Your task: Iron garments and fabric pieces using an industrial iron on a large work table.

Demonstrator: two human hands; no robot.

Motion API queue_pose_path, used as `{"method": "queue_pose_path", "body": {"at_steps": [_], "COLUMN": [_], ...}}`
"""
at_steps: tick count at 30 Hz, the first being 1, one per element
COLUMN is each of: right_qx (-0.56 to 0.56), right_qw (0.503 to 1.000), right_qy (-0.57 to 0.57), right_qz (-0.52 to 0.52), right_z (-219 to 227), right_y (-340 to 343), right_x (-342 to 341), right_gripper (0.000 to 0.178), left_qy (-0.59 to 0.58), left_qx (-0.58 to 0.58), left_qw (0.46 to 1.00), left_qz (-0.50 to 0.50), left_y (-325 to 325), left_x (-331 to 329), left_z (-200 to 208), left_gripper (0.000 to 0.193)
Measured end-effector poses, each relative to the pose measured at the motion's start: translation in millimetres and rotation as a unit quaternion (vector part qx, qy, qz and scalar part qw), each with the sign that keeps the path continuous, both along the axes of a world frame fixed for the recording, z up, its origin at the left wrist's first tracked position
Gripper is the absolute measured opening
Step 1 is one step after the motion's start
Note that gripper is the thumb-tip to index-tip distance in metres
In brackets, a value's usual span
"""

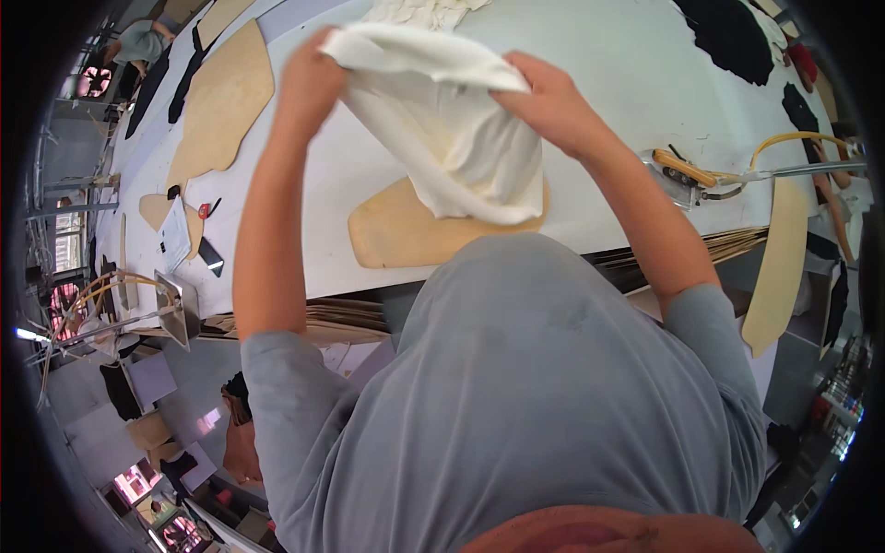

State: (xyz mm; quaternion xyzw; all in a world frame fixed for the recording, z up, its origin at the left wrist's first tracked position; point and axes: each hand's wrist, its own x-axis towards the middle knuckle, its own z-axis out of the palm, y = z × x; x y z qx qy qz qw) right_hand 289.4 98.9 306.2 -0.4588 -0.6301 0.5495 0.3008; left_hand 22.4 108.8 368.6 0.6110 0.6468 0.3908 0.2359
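A cream-white knit garment [461, 138] hangs between my raised hands over the white table. My left hand [318, 83] is closed on one upper corner of it, and my right hand [551, 100] grips the other. The upper edge is stretched between them and slightly blurred, while the lower part droops in folds. Just under it a tan flat board [396, 230] with angled corners lies near the table's front edge, partly covered by the hanging fabric. Beyond my hands rests another heap of cream-white fabric [424, 13], cut off by the view's top.
An iron [680, 175] with a yellowish handle and hose sits at right. Black garments [728, 37] lie far right. At left are a large tan board [226, 101], a phone [211, 256] and a paper sheet [173, 235]. Another person [143, 41] stands far left.
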Motion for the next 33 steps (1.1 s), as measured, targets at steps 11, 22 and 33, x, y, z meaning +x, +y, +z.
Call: {"method": "queue_pose_path", "body": {"at_steps": [11,22,33], "right_qx": [-0.09,0.159,0.003], "right_qw": [0.919,0.865,0.91], "right_qy": [0.113,-0.458,-0.408], "right_qz": [0.367,0.129,0.065], "right_z": [-13,-269,-248], "right_y": [-23,-30,-32], "right_x": [21,15,76], "right_gripper": [0.045,0.07,0.05], "left_qy": [-0.144,0.094,0.047], "left_qx": [-0.078,-0.088,0.116], "left_qw": [0.981,0.978,0.948], "left_qz": [-0.104,0.166,0.293], "left_y": [-249,-147,30], "left_x": [-168,-125,-244], "left_z": [-28,-286,-219], "left_gripper": [0.018,0.059,0.027]}}
